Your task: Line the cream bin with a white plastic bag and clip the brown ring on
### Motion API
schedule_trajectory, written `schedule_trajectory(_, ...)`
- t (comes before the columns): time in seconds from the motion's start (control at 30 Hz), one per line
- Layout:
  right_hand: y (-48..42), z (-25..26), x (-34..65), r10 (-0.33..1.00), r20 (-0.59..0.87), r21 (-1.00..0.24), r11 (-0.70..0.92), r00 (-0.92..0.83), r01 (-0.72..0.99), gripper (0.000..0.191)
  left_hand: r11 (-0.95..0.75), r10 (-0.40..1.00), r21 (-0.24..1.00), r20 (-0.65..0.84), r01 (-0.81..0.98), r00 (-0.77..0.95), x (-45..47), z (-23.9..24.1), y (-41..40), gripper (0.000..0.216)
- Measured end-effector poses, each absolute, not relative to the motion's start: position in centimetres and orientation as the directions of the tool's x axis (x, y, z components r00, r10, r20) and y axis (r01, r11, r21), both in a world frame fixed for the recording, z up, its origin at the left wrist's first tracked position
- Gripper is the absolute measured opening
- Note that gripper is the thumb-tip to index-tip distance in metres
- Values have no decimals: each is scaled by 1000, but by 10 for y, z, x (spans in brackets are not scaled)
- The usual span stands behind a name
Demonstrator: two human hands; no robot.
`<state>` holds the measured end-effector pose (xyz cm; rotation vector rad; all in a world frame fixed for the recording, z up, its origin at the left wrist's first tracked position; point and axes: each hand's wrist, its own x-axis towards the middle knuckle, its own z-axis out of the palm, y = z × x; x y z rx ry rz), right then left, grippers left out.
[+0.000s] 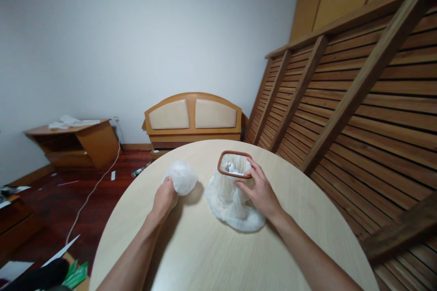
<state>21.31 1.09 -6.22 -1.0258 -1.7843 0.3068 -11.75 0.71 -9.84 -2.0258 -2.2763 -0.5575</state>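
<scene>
My left hand (164, 198) is closed around a crumpled white plastic bag (183, 177) that rests on the round pale wooden table (211, 254). My right hand (260, 191) pinches the near edge of a brown rectangular rim (235, 164) that tops a small bin. A white plastic bag liner (229, 202) hangs loosely over the bin and spreads onto the table. Some white and dark scraps show inside the bin's opening. The two hands are about a hand's width apart.
A slatted wooden bed frame (358, 100) leans against the wall on the right. Beyond the table a wooden headboard (193, 118) stands on the floor. A low wooden cabinet (73, 143) sits at left. Papers, a white cable (92, 191) and litter lie on the dark floor.
</scene>
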Motion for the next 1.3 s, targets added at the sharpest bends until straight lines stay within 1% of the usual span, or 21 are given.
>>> schedule_trajectory(0.1,40,-62,201,776,622,-642,581,-105,500,18,109,922,263,333,959,-196,-123,-88,1,43)
schedule_trajectory(0.3,103,-60,152,809,562,-651,562,-175,510,19,159,881,308,383,938,-276,-125,-72,-4,37)
schedule_trajectory(0.33,111,-60,142,809,558,-650,565,-186,508,20,164,880,318,381,934,-284,-124,-70,-4,38)
schedule_trajectory(0.43,132,-58,111,807,547,-647,576,-222,499,21,167,883,335,367,927,-291,-121,-68,-3,52)
schedule_trajectory(0.5,143,-57,92,805,538,-646,584,-248,492,21,190,890,311,346,931,-298,-120,-70,-3,55)
schedule_trajectory(0.57,152,-56,74,801,528,-641,594,-283,486,21,218,899,268,319,938,-300,-121,-76,-1,45)
schedule_trajectory(0.63,159,-55,57,794,515,-634,607,-323,479,22,231,906,238,300,943,-297,-123,-84,0,28)
schedule_trajectory(0.67,163,-54,49,791,508,-631,612,-342,477,22,228,907,237,300,944,-295,-124,-87,1,25)
schedule_trajectory(0.7,166,-54,42,788,500,-629,615,-358,476,23,226,905,241,307,944,-295,-126,-90,1,30)
schedule_trajectory(0.77,171,-53,28,789,481,-626,615,-383,481,29,232,892,246,331,941,-307,-129,-94,2,50)
schedule_trajectory(0.8,172,-52,21,792,470,-624,610,-389,488,35,236,889,239,338,942,-309,-131,-95,2,57)
schedule_trajectory(0.83,173,-52,16,797,459,-622,604,-393,498,43,240,890,225,336,944,-307,-134,-96,3,60)
schedule_trajectory(0.9,173,-52,8,807,440,-615,591,-395,523,62,251,902,190,310,949,-301,-138,-96,3,54)
schedule_trajectory(0.97,168,-55,7,814,428,-599,580,-391,551,78,266,909,170,284,949,-305,-142,-96,4,45)
schedule_trajectory(1.03,159,-61,16,819,421,-575,574,-390,583,84,305,893,183,286,935,-347,-145,-95,5,38)
schedule_trajectory(1.1,146,-73,35,822,408,-544,568,-396,618,83,366,859,207,300,907,-415,-146,-92,6,37)
schedule_trajectory(1.17,130,-87,63,833,380,-509,552,-403,661,79,418,817,233,326,878,-476,-145,-88,6,42)
schedule_trajectory(1.3,99,-118,137,871,309,-443,487,-382,753,69,429,761,270,406,862,-506,-136,-76,1,46)
